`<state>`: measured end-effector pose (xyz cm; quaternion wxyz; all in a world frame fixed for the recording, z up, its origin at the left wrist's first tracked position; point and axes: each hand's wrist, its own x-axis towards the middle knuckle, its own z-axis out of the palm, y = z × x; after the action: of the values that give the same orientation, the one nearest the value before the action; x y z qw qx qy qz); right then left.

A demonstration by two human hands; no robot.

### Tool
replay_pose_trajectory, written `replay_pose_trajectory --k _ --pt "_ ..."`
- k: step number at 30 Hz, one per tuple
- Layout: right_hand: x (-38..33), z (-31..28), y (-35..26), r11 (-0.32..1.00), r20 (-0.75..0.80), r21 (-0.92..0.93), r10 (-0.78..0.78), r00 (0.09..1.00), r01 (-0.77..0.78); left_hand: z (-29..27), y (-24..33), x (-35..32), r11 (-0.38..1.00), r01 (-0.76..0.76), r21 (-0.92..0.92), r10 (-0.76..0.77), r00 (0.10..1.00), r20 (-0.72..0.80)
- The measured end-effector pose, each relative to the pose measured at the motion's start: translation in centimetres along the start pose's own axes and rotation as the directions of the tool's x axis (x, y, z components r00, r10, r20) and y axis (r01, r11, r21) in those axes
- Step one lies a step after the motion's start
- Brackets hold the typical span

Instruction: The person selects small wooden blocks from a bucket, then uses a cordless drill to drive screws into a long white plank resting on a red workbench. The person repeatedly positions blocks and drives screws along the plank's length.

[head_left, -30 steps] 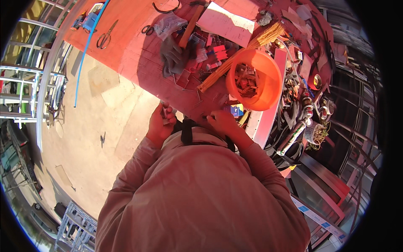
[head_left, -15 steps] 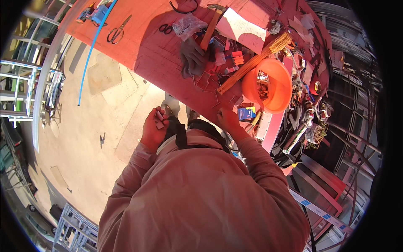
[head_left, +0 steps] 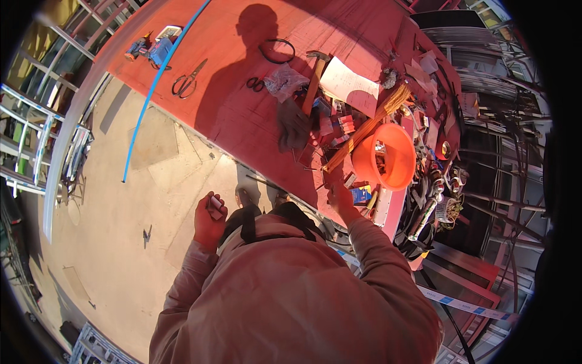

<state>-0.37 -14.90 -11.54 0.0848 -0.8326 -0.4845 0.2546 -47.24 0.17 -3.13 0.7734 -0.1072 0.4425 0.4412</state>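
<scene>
My left hand [head_left: 210, 223], in front of my left side over the floor, is closed around a few small block-like pieces [head_left: 215, 206], pale and reddish. Their exact kind is too small to make out. At the near edge of the red table [head_left: 242, 130], my right hand [head_left: 342, 199] has its fingers drawn together. Whatever they hold, if anything, is hidden. Just right of that hand lies a small blue and yellow box [head_left: 361, 194]. An orange bucket [head_left: 402, 170] with small metal-looking pieces inside stands beyond it, and a bundle of orange-brown strips [head_left: 357, 136] slants beside the bucket.
A hammer [head_left: 314, 85], dark glove [head_left: 293, 124], clear plastic bag [head_left: 285, 82] and white paper sheet [head_left: 350, 85] lie farther back. Scissors [head_left: 188, 79] and a blue tool [head_left: 160, 51] are at the left. A blue strip [head_left: 145, 103] crosses the table's left edge. Cluttered hardware fills the right side.
The view has shifted, so the table and its objects sit lower in the picture. My right hand remains by the table edge, a little nearer the blue and yellow box. My left hand still holds its pieces.
</scene>
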Motion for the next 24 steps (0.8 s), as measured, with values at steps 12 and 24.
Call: replay_pose_trajectory --k 12,24 --pt "1.1 -0.4 -5.9 0.990 -0.258 0.141 0.064 0.964 -0.028 0.4 1.0 0.0 0.995 0.065 -0.082 -0.058 0.995 0.082" --pt "5.0 -1.0 -13.7 0.992 0.094 0.069 -0.112 0.989 0.105 1.4 1.8 -1.4 0.993 0.023 -0.116 -0.009 0.993 0.119"
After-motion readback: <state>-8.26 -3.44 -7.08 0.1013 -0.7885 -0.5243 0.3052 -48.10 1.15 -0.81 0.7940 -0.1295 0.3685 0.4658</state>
